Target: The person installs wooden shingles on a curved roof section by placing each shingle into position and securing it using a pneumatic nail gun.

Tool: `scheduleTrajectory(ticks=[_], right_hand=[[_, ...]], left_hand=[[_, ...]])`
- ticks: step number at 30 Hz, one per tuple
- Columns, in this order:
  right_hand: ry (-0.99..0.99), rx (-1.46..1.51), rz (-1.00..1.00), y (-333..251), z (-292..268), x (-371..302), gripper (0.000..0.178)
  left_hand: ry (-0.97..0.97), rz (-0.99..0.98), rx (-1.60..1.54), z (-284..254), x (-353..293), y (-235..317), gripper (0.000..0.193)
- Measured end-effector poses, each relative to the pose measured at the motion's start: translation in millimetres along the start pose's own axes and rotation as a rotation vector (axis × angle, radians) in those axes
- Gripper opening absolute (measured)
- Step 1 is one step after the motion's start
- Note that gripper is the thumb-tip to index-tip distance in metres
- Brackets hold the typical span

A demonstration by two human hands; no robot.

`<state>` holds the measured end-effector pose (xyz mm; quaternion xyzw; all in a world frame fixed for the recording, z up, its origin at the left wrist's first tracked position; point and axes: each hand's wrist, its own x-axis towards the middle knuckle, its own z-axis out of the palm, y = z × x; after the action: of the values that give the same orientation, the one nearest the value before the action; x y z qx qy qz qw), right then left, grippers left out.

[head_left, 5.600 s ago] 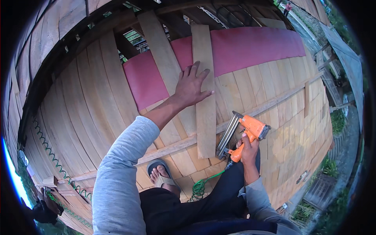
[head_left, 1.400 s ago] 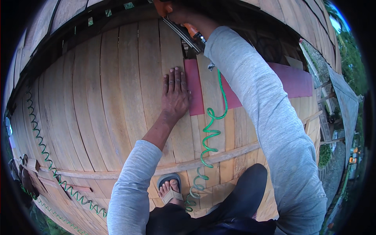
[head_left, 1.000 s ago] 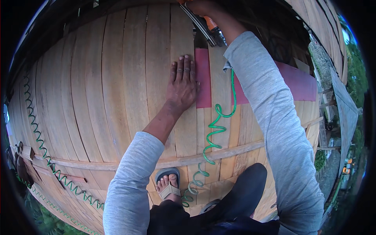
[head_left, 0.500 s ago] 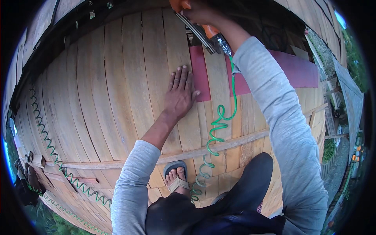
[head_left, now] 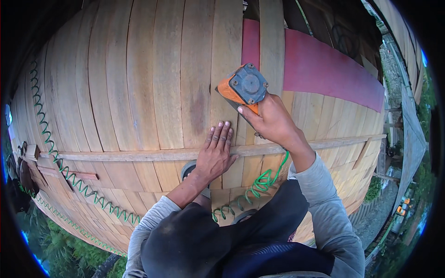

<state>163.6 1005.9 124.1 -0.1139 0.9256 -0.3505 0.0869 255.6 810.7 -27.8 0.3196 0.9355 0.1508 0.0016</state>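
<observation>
My right hand [head_left: 277,121] is closed round the handle of an orange and dark grey pneumatic nail gun [head_left: 249,83], which stands with its nose against the wooden boards. A green coiled air hose [head_left: 263,180] runs from below my right hand toward my legs. My left hand [head_left: 214,153] lies flat with fingers stretched out, pressing on a wooden board [head_left: 227,83] to the left of the gun. Under that hand passes a long wooden batten [head_left: 139,155] laid across the boards. Where the gun's tip meets the wood is hidden behind its body.
Reddish sheet material [head_left: 331,69] lies at the right, partly beside a single board. Another green coiled hose [head_left: 65,172] stretches down the left side. Short wood pieces [head_left: 83,175] rest below the batten. Past the boards' right edge are the ground and a grey sheet [head_left: 408,116].
My right hand has brought the nail gun from the boards' upper end down nearer to me. My left hand has slid down toward the batten, still flat. The view has shifted too.
</observation>
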Motion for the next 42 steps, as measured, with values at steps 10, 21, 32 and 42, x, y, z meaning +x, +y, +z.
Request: scheduleTrajectory(ticks=[10,21,32,42], right_hand=[[0.027,-0.074,-0.084,2.4,-1.8,3.3,0.036],[-0.022,-0.090,0.131,-12.0,-14.4,-12.0,0.038],[0.432,0.600,0.368,53.7,-33.1,-121.6,0.026],[0.903,1.175,0.486,181.7,6.0,-193.0,0.026]], left_hand=[[-0.014,0.005,0.013,-2.3,3.9,0.1,0.094],[-0.019,0.027,-0.006,1.3,6.4,2.0,0.093],[0.256,0.041,-0.285,-87.1,32.8,-54.1,0.040],[0.281,-0.148,-0.449,-168.7,385.2,-49.1,0.070]])
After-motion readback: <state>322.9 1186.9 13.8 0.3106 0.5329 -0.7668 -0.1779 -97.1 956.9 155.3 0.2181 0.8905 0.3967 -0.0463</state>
